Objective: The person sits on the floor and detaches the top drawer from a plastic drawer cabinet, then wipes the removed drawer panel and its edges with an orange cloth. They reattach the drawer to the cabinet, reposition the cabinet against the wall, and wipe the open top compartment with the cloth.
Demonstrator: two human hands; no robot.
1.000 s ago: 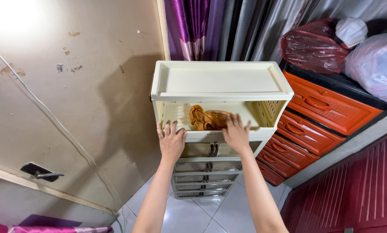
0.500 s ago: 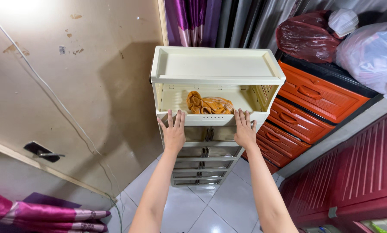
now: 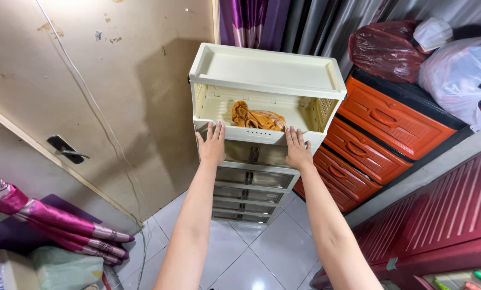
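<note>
Head view | far right: dark red bag and white bags atop orange drawers | cream drawer, pulled open, holds orange cloth | left hand and right hand flat on its front, fingers spread, grasping nothing.

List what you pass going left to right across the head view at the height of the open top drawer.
Beige wall → left hand on the cream drawer front → orange cloth inside the drawer → right hand on the same front → orange drawer unit → white plastic bag.
</note>
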